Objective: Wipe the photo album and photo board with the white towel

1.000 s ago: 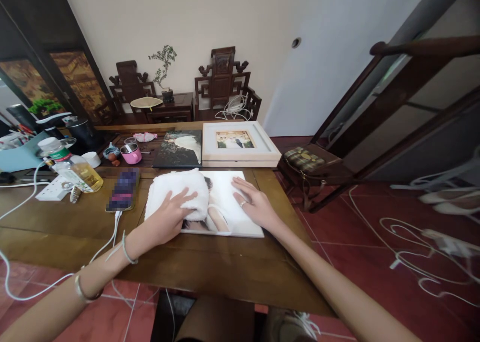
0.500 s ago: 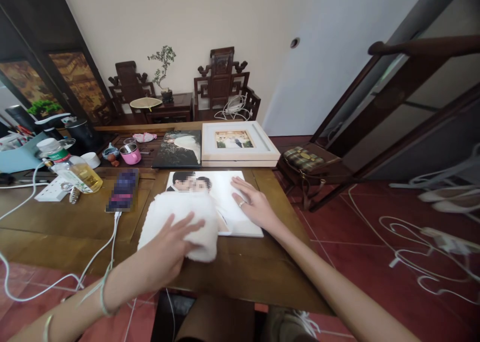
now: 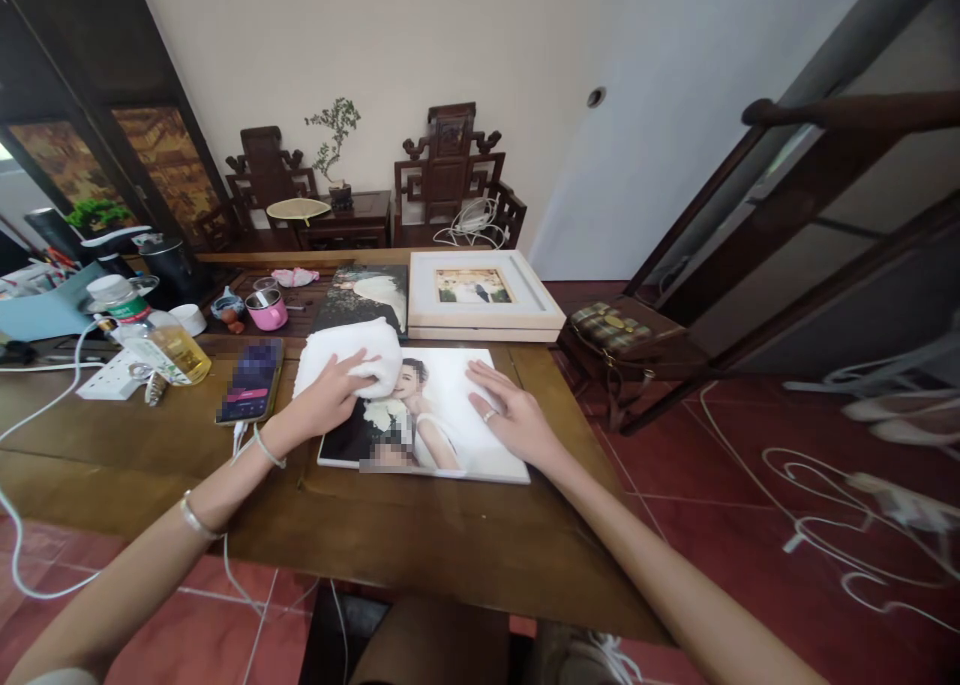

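Note:
A white fluffy cloth [image 3: 345, 350] covers the upper left corner of a photo panel [image 3: 480, 445] that lies flat on the table. My left hand [image 3: 334, 393] is on the cloth, its fingers bent and gripping it. The panel bears a printed picture of a couple, and its right part is plain white. Resting on that white part is my right hand [image 3: 514, 415], fingers stretched out and a ring on one of them. Behind the panel stand a dark photo panel [image 3: 367, 300] and a white framed picture [image 3: 487, 295].
On the wooden table [image 3: 450, 545] to the left lie a phone [image 3: 251, 383] on a cable, an oil-coloured bottle [image 3: 161, 340], a power strip [image 3: 112, 375] and a pink cup [image 3: 267, 310]. A wooden chair [image 3: 645, 315] with a plaid bag stands at the right.
My left hand has moved the cloth away from me, from the panel's lower left to its upper left, uncovering the lower picture. My right hand stays on the white part.

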A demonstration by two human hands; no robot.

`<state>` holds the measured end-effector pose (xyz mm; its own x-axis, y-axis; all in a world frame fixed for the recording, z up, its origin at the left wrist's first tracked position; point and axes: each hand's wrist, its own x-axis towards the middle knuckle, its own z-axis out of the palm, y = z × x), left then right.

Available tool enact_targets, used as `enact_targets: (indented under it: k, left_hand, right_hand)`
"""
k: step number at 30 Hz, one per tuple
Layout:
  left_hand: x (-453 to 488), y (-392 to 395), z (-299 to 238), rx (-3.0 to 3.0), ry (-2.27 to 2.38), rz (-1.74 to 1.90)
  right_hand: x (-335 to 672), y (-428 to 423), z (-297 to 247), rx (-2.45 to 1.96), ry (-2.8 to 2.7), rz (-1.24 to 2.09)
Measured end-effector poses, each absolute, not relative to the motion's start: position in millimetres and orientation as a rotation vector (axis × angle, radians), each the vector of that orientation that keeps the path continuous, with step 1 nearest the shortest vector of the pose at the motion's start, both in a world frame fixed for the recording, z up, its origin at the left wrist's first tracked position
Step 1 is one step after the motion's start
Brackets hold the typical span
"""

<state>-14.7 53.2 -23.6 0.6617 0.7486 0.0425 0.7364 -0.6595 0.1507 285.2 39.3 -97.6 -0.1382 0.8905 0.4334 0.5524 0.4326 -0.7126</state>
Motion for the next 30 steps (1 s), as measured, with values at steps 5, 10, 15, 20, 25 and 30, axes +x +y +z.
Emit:
enact_targets:
  k: [5,10,15,20,25,30]
  left_hand:
    - [-14,26,-24,2.794,1.203,0.166]
    - [1,-37,-14,2.812,1.038,0.059]
    - [7,-59,-5,2.791,0.915,-0.005]
    - [0,-3,-6,2.761,1.053,0.023]
    - [8,54,-15,2.789,1.198,0.082]
    - [13,37,-8,2.806,1.110,-0.045]
  right_hand:
    - [285,38,-96,-1.254,-1.819,0.507]
    - [284,38,-95,-1.258,-1.806,0.533]
    - [284,38,-97,-1.250,-1.794,0.542]
    - [285,38,-97,-1.235,-1.805,0.526]
    - [286,37,-95,-1.219,-1.807,0.514]
    - [285,36,-94,-1.235,-1.811,0.529]
